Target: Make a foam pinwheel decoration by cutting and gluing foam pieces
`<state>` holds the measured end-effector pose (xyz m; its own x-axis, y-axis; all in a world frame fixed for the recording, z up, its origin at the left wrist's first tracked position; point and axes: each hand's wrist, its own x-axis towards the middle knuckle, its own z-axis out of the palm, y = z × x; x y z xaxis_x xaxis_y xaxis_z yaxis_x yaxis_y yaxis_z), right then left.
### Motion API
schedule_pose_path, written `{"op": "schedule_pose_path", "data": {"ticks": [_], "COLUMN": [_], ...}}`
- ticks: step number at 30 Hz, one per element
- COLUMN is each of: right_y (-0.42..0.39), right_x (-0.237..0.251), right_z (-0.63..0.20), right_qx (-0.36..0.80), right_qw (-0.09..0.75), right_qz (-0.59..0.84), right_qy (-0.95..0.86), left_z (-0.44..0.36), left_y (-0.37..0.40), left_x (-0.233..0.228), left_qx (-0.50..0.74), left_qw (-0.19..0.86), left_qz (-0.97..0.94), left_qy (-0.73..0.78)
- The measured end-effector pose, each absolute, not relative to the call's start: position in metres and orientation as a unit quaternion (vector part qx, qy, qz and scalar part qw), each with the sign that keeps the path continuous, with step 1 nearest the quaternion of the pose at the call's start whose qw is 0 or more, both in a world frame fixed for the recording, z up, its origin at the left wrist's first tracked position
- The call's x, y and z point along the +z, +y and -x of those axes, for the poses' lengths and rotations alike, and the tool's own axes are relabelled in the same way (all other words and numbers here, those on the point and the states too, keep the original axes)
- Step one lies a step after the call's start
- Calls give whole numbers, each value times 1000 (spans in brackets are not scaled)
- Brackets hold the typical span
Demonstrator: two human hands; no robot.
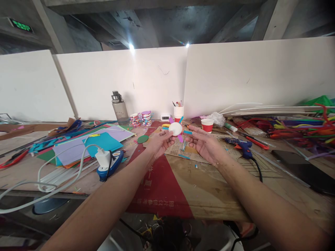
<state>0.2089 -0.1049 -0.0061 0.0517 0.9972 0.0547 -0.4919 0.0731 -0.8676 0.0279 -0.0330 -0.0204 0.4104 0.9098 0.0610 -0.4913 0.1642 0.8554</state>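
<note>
My left hand (160, 143) pinches a paper-cup craft piece (175, 129) with a round white face and purple and blue strips sticking out around it. To its right is my right hand (205, 143), fingers stretched out and apart. Its fingertips are close to a blue strip on the piece; I cannot tell whether they touch it. Beneath both hands lies a printed cardboard sheet (204, 184) with a red band. Small blue paper scraps are scattered on it.
A hot glue gun (243, 147), a red cutter (255, 141) and a black phone (300, 169) lie on the right. A red and white paper cup (207, 125) stands behind. Left are coloured sheets (103, 143), a power strip (110, 164) with cables, and a bottle (119, 109).
</note>
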Motion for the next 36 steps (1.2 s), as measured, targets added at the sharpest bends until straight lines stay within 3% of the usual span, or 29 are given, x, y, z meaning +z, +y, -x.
{"op": "schedule_pose_path", "data": {"ticks": [36], "right_y": [-101], "right_x": [-15], "right_z": [-204], "right_qx": [563], "right_qw": [611], "right_qz": [374], "right_qy": [-413], "left_z": [-24], "left_y": [-29], "left_x": [-23], "left_qx": [453], "left_qw": [729], "left_qz": [-457], "left_qy": [235]}}
